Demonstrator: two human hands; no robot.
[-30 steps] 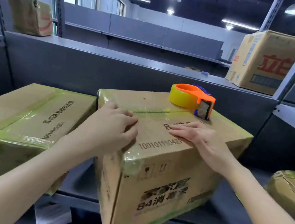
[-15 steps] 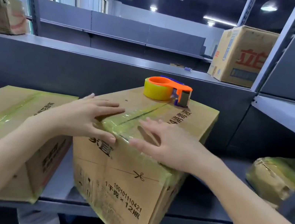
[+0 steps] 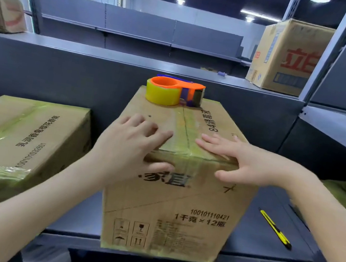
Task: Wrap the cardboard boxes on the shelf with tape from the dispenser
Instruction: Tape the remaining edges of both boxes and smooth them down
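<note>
The middle cardboard box (image 3: 168, 210) is standing on the shelf (image 3: 262, 248), its printed front facing the person. Both hands are lying wide and flat over its near top edge: the left hand (image 3: 134, 149) and the right hand (image 3: 237, 162) are pressing either side of the taped centre seam, with thumbs resting on the front face. A yellow utility knife (image 3: 275, 229) is lying on the shelf to the right, and a taped box (image 3: 17, 139) is sitting just left. The tape dispenser (image 3: 174, 92) is resting on the box's far end. A red-lettered carton (image 3: 289, 58) is standing on the far ledge.
</note>
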